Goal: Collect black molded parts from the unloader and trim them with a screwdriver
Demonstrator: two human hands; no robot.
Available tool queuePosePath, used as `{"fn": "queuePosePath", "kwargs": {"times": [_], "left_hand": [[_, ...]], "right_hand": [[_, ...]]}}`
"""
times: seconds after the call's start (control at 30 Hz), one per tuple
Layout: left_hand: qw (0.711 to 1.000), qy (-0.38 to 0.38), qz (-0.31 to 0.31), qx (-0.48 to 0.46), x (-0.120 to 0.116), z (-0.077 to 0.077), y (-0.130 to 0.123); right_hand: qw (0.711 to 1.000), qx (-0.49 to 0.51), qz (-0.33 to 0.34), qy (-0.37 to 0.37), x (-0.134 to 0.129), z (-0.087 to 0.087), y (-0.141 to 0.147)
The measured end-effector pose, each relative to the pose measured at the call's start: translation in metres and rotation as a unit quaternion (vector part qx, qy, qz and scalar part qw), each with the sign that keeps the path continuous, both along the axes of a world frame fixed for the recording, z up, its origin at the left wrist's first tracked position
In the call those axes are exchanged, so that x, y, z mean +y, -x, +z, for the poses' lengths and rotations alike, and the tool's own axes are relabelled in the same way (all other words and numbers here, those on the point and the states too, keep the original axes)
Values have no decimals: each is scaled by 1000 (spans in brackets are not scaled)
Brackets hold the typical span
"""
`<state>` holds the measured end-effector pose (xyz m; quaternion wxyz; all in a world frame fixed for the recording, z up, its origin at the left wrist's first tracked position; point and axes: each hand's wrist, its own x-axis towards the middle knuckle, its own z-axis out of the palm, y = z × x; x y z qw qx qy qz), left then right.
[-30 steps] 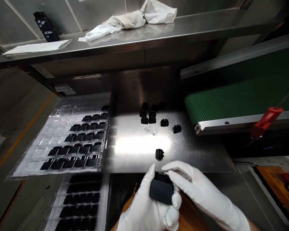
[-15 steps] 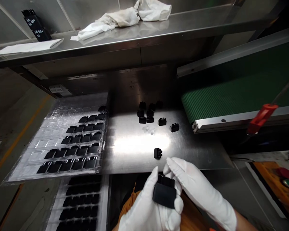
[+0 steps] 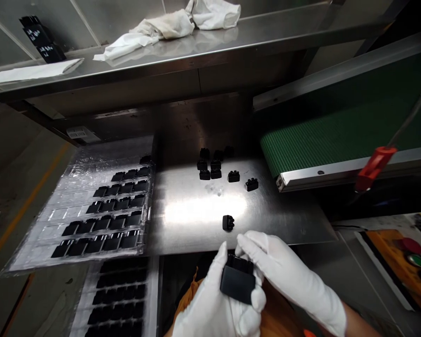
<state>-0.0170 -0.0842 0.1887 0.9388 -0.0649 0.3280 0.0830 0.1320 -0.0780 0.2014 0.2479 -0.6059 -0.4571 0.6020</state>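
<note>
White gloves cover both hands. My left hand (image 3: 217,299) is wrapped round a black block (image 3: 237,283), its broad flat face turned up. At the far edge of that block, the fingertips of my right hand (image 3: 273,262) are pressed together; whether they pinch anything small is hidden. Just beyond the hands, one small black part (image 3: 228,223) lies on the steel table (image 3: 182,234). Farther back stand several similar parts, among them one (image 3: 233,176) and another (image 3: 251,184). On the left, a clear plastic tray (image 3: 59,201) holds rows of black pieces.
Below the tray is another filled tray (image 3: 152,299). A green conveyor belt (image 3: 337,135) runs at the right, with a red-handled tool (image 3: 376,168) hanging before it. White cloths (image 3: 171,25) lie on the steel shelf (image 3: 196,61). An orange control box (image 3: 389,252) sits at lower right.
The view has shifted slightly. My right fingers have closed in a little on the far edge of the block, which stays in my left hand.
</note>
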Motion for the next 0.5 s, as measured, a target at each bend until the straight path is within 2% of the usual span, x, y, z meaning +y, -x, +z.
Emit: {"fn": "queuePosePath", "kwargs": {"times": [0.13,0.33,0.5], "left_hand": [[1000,-18,-2,4,-3,-4,1],[999,-9,8,-32,1,-1,4],[1000,-21,7,-1,-3,-2,3]], "right_hand": [[997,-58,39,20,1,4,0],[997,80,-16,15,-1,0,-2],[998,-36,36,26,0,5,0]]}}
